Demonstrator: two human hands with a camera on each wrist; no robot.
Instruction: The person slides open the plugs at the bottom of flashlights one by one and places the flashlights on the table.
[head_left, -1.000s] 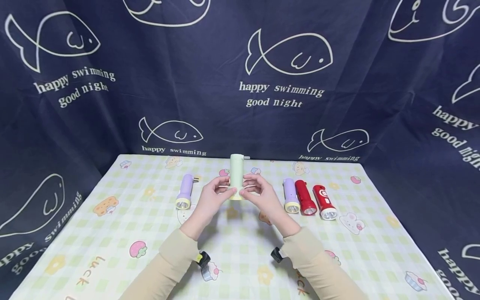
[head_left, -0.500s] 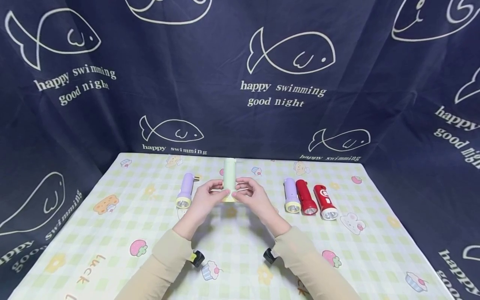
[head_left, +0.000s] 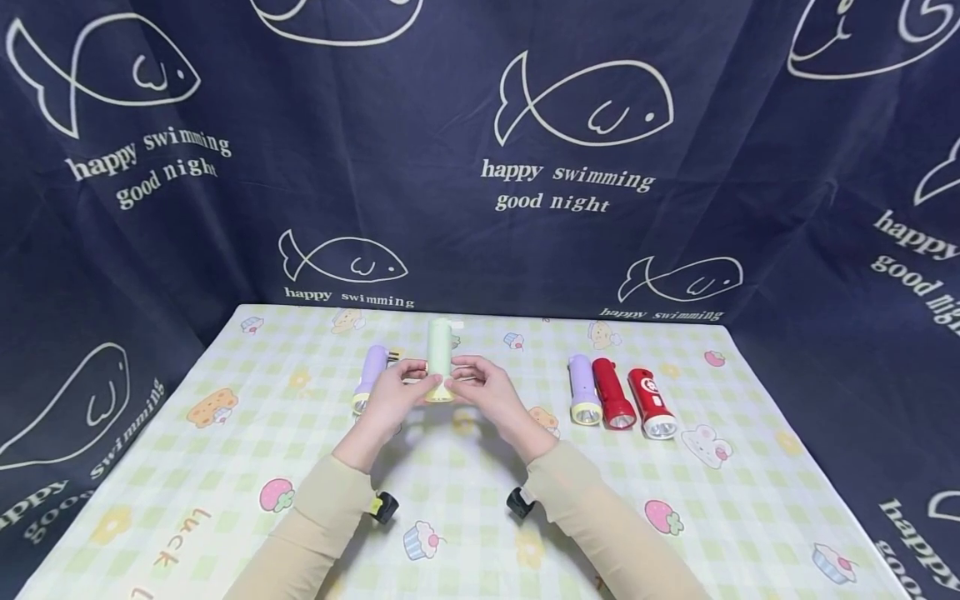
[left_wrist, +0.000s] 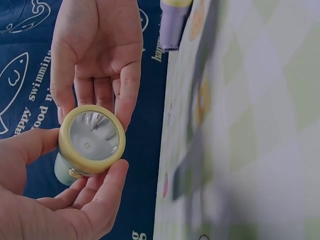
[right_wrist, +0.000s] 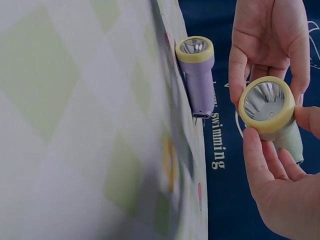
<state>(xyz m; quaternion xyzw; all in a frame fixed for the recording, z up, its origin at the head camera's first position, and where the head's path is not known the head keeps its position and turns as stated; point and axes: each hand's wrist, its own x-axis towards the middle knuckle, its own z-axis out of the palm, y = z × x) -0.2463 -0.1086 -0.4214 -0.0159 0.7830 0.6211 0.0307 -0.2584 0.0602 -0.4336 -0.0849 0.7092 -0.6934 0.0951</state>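
Observation:
A pale green flashlight (head_left: 439, 343) with a yellow head is held lens end down, above the table, between both hands. My left hand (head_left: 399, 390) pinches it from the left, and my right hand (head_left: 480, 388) from the right, thumbs near the yellow rim. Its round clear lens (left_wrist: 94, 136) faces the left wrist camera, where the left hand (left_wrist: 75, 210) shows below and the right hand (left_wrist: 100, 45) above. Light-coloured plug prongs (head_left: 457, 325) stick out at the tail. Just behind the left hand lies a purple flashlight (head_left: 372, 367), partly hidden in the head view; its prongs show in the right wrist view.
On the right lie another purple flashlight (head_left: 582, 390), a red one (head_left: 612, 393) and a red one with a white rim (head_left: 651, 403), in a loose row. A checked cloth (head_left: 247, 450) with printed pictures covers the table; a dark blue curtain (head_left: 450, 167) hangs behind.
Both hands have carried the green flashlight to the left, and they now overlap the left purple flashlight. The flashlight has turned, its prongs dropping from sight and reappearing. The others have stayed put.

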